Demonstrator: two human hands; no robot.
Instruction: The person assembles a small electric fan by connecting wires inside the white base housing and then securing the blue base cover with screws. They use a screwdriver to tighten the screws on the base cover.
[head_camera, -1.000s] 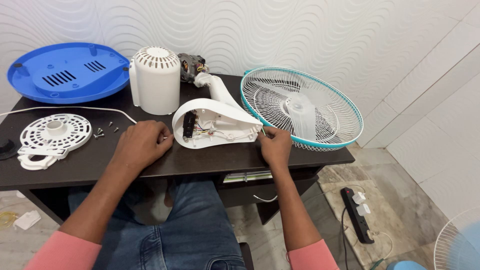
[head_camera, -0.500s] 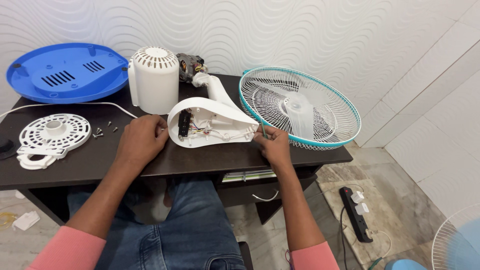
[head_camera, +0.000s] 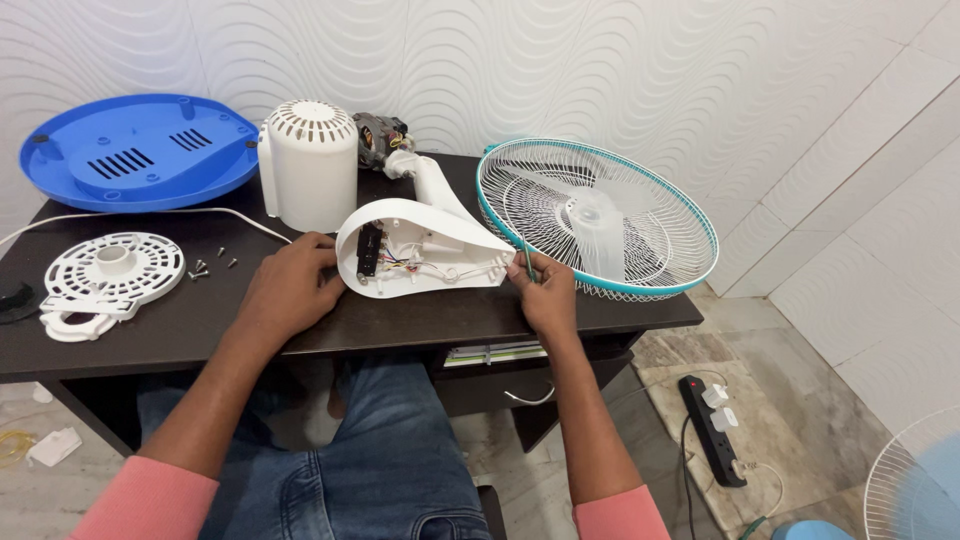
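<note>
Head view. Landmark: the open white fan housing (head_camera: 425, 250), lying wiring-side up near the front edge of the dark desk (head_camera: 180, 325).

My left hand (head_camera: 290, 285) rests curled against the housing's left end, fingers bent round the rim beside the black switch block (head_camera: 368, 250); it steadies rather than lifts. My right hand (head_camera: 543, 290) is closed at the housing's right tip, pinching a thin green-handled tool (head_camera: 524, 258) whose end I cannot make out.

Right of the housing, touching or nearly touching it: the teal-rimmed fan guard (head_camera: 600, 215), overhanging the desk edge. Behind the housing: the white vented motor cover (head_camera: 308, 160). Left of it, well apart: loose screws (head_camera: 205, 262).

Risks, as I judge them: a slip of the tool could nick the coloured wires (head_camera: 405, 262); a nudge rightward could push the guard off the desk; a sweeping left wrist could scatter the screws.
</note>
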